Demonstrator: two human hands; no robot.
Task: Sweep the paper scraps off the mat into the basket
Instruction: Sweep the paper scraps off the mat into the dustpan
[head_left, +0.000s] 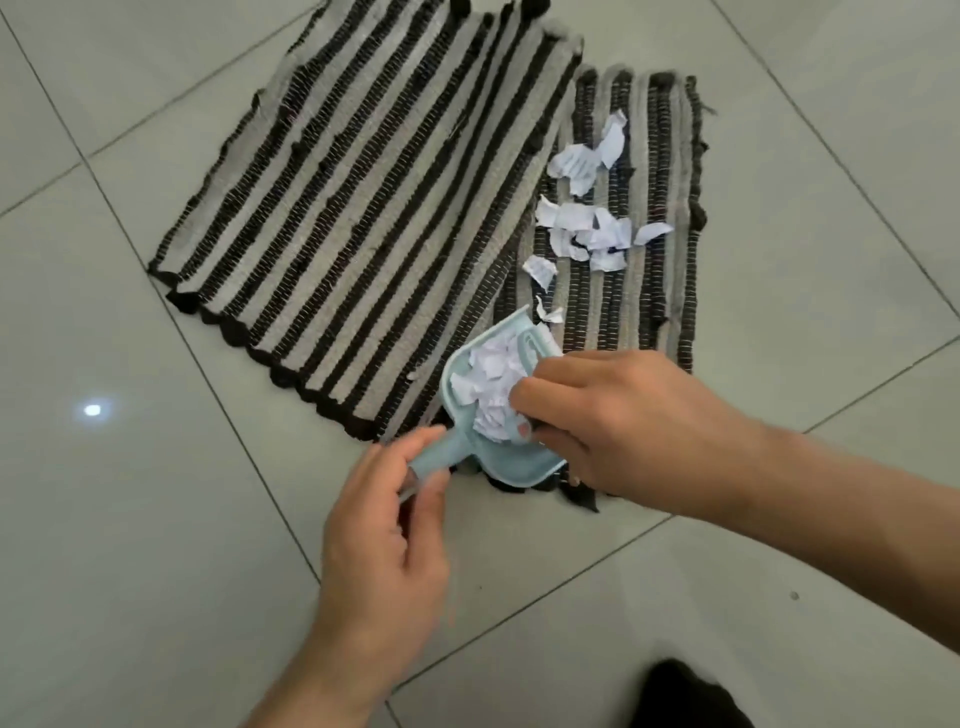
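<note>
A black-and-grey striped mat (374, 208) lies on the tiled floor, its left part folded over the right part. White paper scraps (592, 228) are scattered on the right part. A light blue dustpan (511, 467) rests at the mat's near edge with several scraps (493, 384) inside. My left hand (384, 530) grips the dustpan's handle. My right hand (618, 431) reaches into the pan, fingers closed around what looks like a small light blue brush, mostly hidden. No basket is in view.
Pale grey floor tiles (130, 545) surround the mat. A dark shape (685, 696) sits at the bottom edge, right of my left forearm. A light glare (92, 410) shows on the floor at left.
</note>
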